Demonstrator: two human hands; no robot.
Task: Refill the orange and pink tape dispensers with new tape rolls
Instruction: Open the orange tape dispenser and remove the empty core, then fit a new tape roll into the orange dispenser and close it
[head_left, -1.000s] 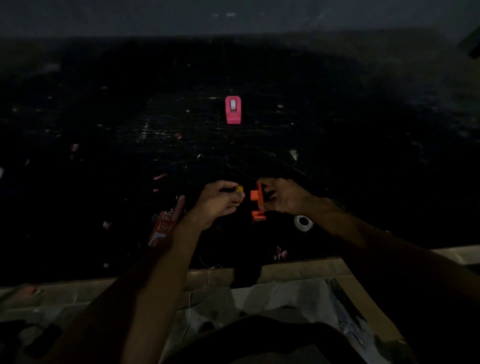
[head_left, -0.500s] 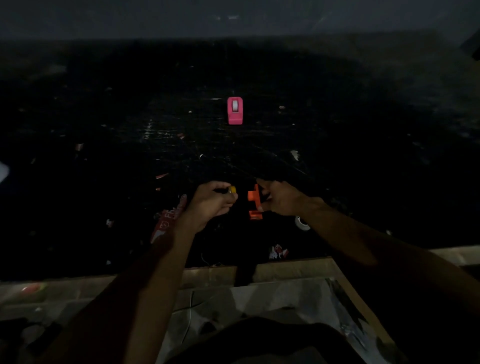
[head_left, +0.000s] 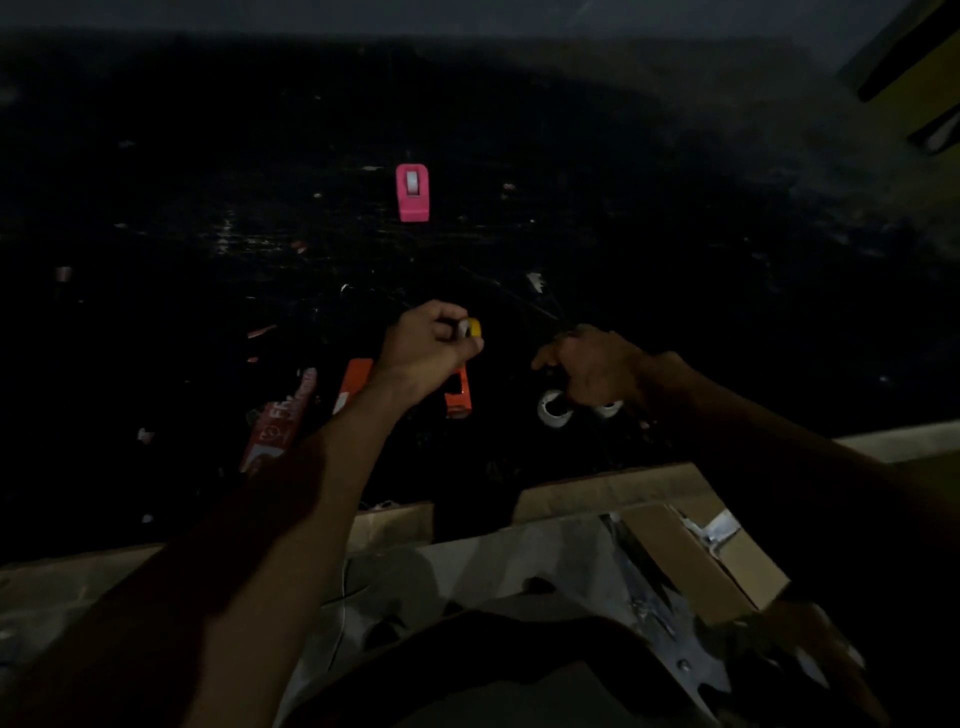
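Two hands work low over a very dark worktop (head_left: 675, 218). Left hand (head_left: 431, 343) is curled into a fist, pinching a small yellow spool (head_left: 474, 328) between thumb and fingertips, held up above the surface. Right hand (head_left: 592, 366) hangs palm-down, fingers loosely bent, gripping nothing that shows; it hovers right over two white tape rolls (head_left: 555, 410), and whether it touches them is hard to tell in this light. Just under the left wrist lies the orange dispenser (head_left: 458, 397), flat on the worktop, partly hidden by the forearm. To its left sits a second orange piece (head_left: 352, 382), also half covered, and beyond that a red printed packet (head_left: 283, 421) lying at a slant. Well away, up the middle of the worktop, the pink dispenser (head_left: 413, 192) stands alone with a pale roll showing in its slot. Small scraps dot the dark surface. Near the person, at the worktop's near edge, brown cardboard flaps (head_left: 613, 491) spread open.
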